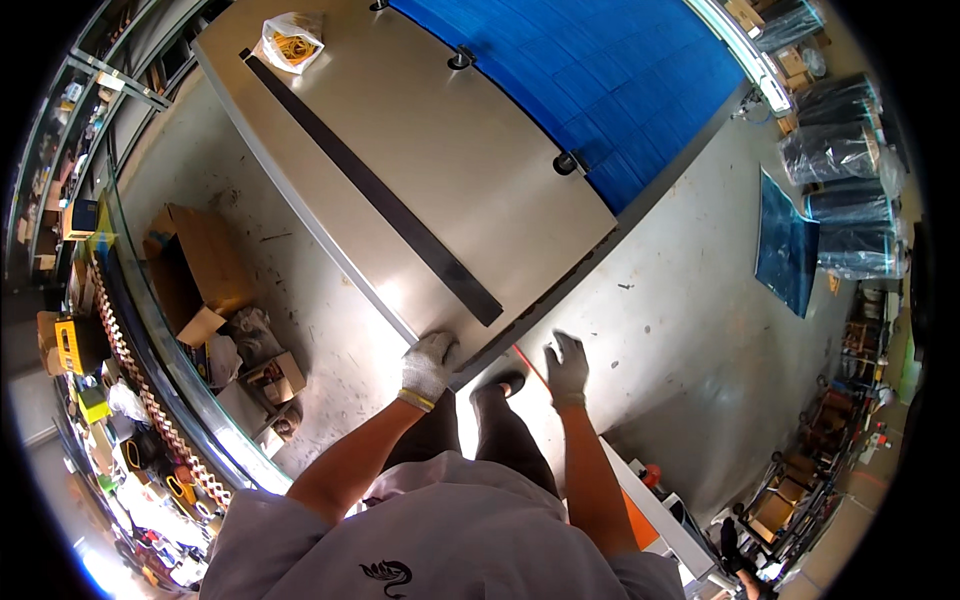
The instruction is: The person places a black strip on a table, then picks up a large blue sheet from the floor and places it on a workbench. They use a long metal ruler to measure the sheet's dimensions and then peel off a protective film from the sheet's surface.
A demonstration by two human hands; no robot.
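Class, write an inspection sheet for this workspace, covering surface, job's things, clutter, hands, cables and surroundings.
Surface: broad grey metallic tabletop, beside a blue panelled surface.
Job's things: long flat dark strip on the tabletop, touched by neither hand.
Clutter: white plastic bag of yellow bands on the tabletop; open brown cardboard box on the floor.
Hands: grey-gloved left hand at the tabletop's near corner; grey-gloved right hand off it.
Cables: thin red line near the right hand; cannot tell if cable.
Surroundings: plastic-wrapped rolls, right.

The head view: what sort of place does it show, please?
Probably a workshop or small factory: a large worktable with a blue section, plastic-wrapped bundles at the right, and cluttered shelves at the left.
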